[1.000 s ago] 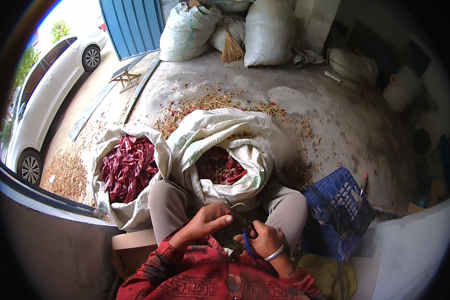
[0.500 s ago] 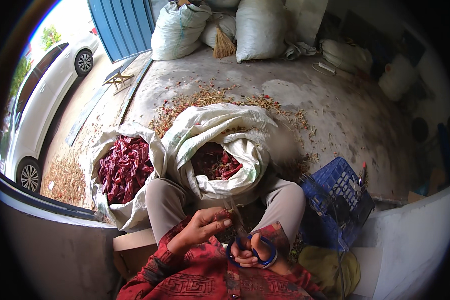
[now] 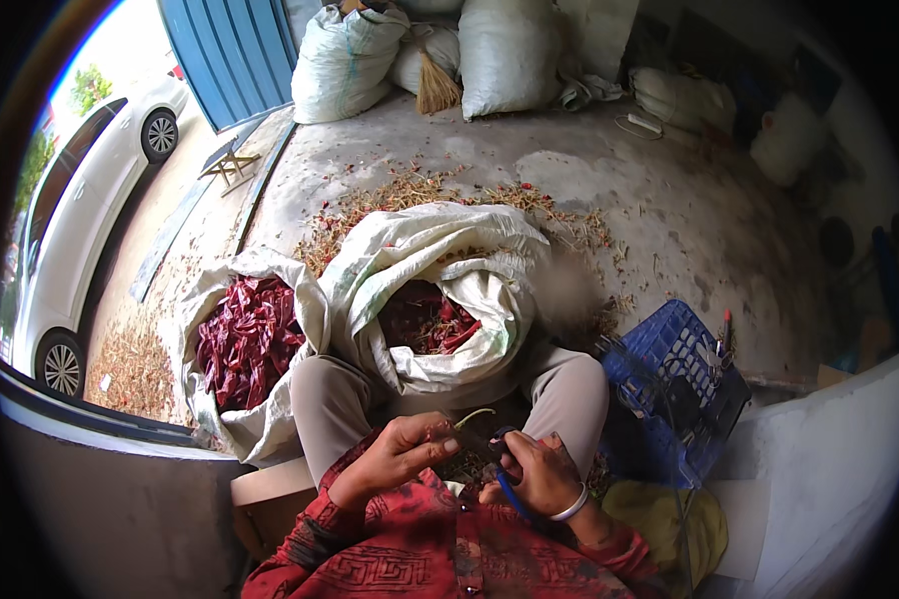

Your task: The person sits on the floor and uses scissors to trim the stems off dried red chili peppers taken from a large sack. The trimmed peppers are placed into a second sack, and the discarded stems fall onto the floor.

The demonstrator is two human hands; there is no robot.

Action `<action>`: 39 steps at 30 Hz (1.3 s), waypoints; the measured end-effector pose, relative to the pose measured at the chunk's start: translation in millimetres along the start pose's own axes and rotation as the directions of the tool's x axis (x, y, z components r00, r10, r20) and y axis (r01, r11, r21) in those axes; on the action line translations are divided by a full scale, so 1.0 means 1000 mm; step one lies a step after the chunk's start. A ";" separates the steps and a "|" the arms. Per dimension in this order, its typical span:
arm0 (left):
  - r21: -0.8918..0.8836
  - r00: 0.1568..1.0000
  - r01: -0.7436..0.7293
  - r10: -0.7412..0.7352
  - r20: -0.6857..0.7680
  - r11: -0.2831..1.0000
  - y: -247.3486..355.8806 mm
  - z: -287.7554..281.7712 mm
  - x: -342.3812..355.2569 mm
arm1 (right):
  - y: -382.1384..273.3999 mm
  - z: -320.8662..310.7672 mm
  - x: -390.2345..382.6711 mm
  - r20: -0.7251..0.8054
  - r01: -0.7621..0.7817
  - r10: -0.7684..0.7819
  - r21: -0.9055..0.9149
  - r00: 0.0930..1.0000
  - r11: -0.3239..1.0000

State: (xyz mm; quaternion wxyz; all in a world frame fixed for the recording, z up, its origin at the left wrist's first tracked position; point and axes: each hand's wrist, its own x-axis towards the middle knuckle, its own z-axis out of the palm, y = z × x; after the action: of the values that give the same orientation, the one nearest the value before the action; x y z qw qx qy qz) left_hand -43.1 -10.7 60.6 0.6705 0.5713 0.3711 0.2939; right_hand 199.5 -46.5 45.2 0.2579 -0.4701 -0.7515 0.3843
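Observation:
My left hand (image 3: 402, 455) is closed in front of my lap, holding a dried chili. Its thin, pale stem (image 3: 477, 412) curves out past the fingertips; the pod is mostly hidden. Close by on the right, my right hand (image 3: 549, 473) grips scissors with a blue handle (image 3: 510, 492). The blades are dark and hard to make out, near the stem. Beyond my knees a white woven sack (image 3: 370, 262) with a rolled rim holds dried red chilies (image 3: 459, 327). Left of it, a smaller white sack (image 3: 314, 311) is full of dark red chilies (image 3: 245, 349).
A blue plastic crate (image 3: 659, 344) stands by my right knee, with a greenish cloth (image 3: 669, 524) nearer me. Cut stems (image 3: 410, 192) litter the concrete floor. Full white sacks (image 3: 345, 65) and a straw broom (image 3: 437, 85) are at the back. A white car (image 3: 100, 215) is outside left.
My right hand has turned from palm-up to back-up and risen slightly, swinging the scissors round. The curved stem now shows plainly at my left fingertips. The view has shifted slightly.

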 end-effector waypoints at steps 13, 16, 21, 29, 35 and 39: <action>-0.057 0.999 0.039 -0.038 0.017 0.998 0.004 0.005 0.003 | -0.003 0.018 -0.012 -0.037 -0.052 0.056 0.084 0.998 0.995; -0.071 0.995 0.049 -0.042 0.086 0.996 0.003 0.003 0.003 | 0.008 0.025 -0.012 0.017 0.024 -0.032 0.348 0.999 0.937; -0.130 0.995 0.031 -0.019 0.093 0.991 0.002 0.003 0.002 | 0.000 0.015 -0.018 0.459 -0.447 0.123 0.713 0.880 0.541; -0.305 0.997 0.072 -0.060 0.052 0.949 0.000 0.010 -0.002 | 0.004 0.028 -0.022 0.587 -0.586 0.069 0.777 0.806 0.228; -0.301 0.999 0.012 -0.028 -0.047 0.954 0.005 0.013 -0.001 | 0.003 0.021 -0.017 0.045 -0.066 0.050 0.489 0.998 0.870; -0.324 0.999 0.036 -0.041 -0.007 0.945 0.000 0.008 -0.002 | 0.004 0.008 -0.019 -0.027 -0.071 0.075 0.123 0.997 0.990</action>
State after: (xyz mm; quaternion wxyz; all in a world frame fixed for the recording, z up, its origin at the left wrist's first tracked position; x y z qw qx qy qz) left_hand -37.2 -16.7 61.8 0.7583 0.4440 0.3333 0.3416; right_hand 203.8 -65.5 37.0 0.2839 -0.4866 -0.7048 0.4311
